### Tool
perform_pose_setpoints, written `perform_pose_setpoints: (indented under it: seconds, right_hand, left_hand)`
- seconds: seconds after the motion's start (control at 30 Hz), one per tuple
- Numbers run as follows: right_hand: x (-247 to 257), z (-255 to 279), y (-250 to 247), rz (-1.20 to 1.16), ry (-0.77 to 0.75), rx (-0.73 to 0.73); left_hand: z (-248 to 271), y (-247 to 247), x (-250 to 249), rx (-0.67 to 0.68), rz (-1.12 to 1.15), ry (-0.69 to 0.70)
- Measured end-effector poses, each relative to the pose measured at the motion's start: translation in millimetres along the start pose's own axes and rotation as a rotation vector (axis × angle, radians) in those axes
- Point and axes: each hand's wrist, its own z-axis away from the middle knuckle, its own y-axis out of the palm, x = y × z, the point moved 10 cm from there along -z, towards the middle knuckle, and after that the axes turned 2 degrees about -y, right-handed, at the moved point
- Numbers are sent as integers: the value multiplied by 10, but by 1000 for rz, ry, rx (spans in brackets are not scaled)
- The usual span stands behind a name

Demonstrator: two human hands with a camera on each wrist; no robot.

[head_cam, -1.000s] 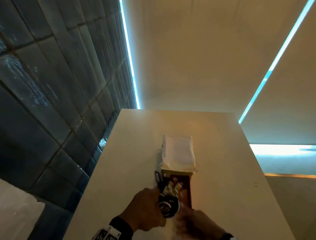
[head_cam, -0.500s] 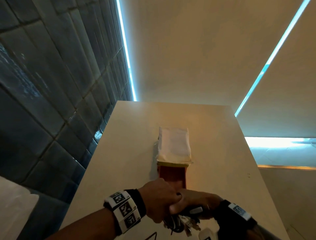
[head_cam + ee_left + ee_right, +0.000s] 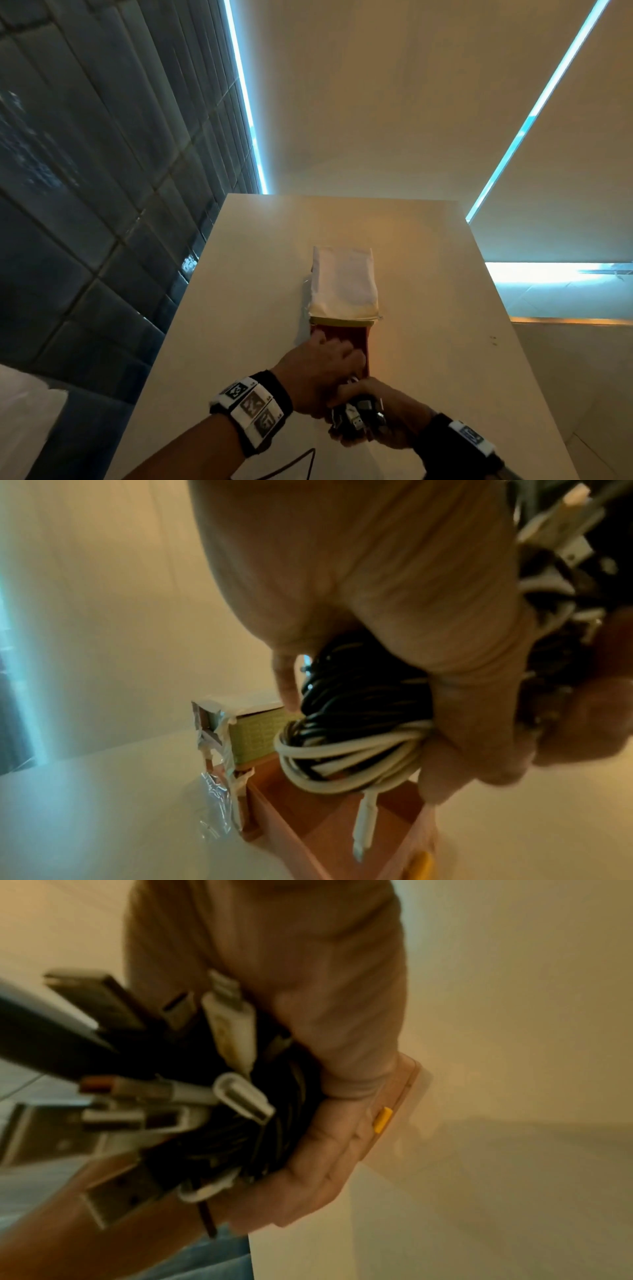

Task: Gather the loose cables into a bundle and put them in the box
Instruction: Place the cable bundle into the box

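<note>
A bundle of coiled black and white cables point(image 3: 358, 413) sits between both hands at the near end of a reddish-brown open box point(image 3: 346, 337). My left hand point(image 3: 318, 370) reaches over the box's near end. In the left wrist view its fingers point(image 3: 441, 764) curl round the coils point(image 3: 346, 739), which hang just above the box's inside point(image 3: 308, 826). My right hand point(image 3: 397, 414) grips the end where several plugs point(image 3: 240, 1096) stick out. Its fingers point(image 3: 322, 1153) lie against the box's rim point(image 3: 400, 1096), beside a yellow tab.
A white cover point(image 3: 342, 277) lies over the far half of the box. Torn clear tape point(image 3: 214, 802) hangs at the box's left side. A thin dark cord point(image 3: 301, 462) lies on the pale table point(image 3: 445, 308) near its front edge. A dark tiled wall runs along the left.
Half a second ago both hands held the bundle nearer me, short of the box. Now my left hand has moved forward over the box's near end, taking the coils with it.
</note>
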Motion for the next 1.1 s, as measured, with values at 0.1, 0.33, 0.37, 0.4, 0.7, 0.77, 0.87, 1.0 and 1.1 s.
perform_pose_setpoints:
  seconds: [0.1,0.33,0.37,0.4,0.7,0.77,0.87,1.0,1.1]
  right_hand:
    - [-10,-40,-43,-256,-28,-23]
    - [70,-258,-58,-657,-12,-4]
    - [93,-302,-66,-698,-12,12]
    - [140,-337,-84,-719,-27,13]
    - [89,-796,-548,-444,-85,-367]
    - [139,-833,-616,-369,-125,-456]
    - [311,-824,-740,-247,-208,-577]
    - [365,-914,-856,-36,-241,-668]
    - [403,-967,-895,139,-226,-680]
  left_hand:
    - [95,-54,412,-190,186,-305]
    - [478,963,931,-120,782,-978]
    - [452,1073,903,-112,819,-992]
    - [410,1147,871,-120,839,-986]
    - [322,1436,836,-129,861,-996]
    - [308,1465,845,-123,853,-966]
    - [319,1466,864,-133,836,-954]
    - [297,1408,849,-140,790,-895]
    - [317,1284,814,-256,812,-888]
